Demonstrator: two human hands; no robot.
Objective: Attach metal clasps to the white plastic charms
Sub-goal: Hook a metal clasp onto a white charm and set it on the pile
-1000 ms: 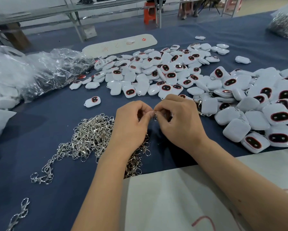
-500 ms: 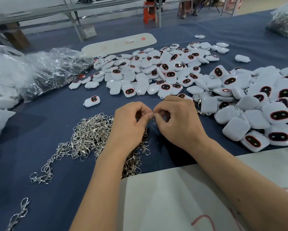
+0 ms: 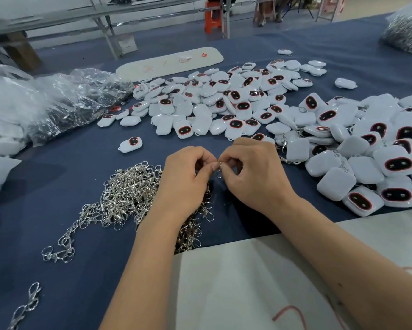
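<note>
Metal clasp (image 3: pixel 219 168) pinched at frame centre between curled fingers of left hand (image 3: pixel 187 179) and right hand (image 3: pixel 254 175).

Clasps (image 3: pixel 126 196) lie left, charms (image 3: pixel 224 103) behind and right.

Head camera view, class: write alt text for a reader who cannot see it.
Two bare hands, left hand and right hand, meet over a blue table, pinching a small metal clasp between them. A tangled pile of clasps lies under the left wrist; white charms spread beyond and to the right.
</note>
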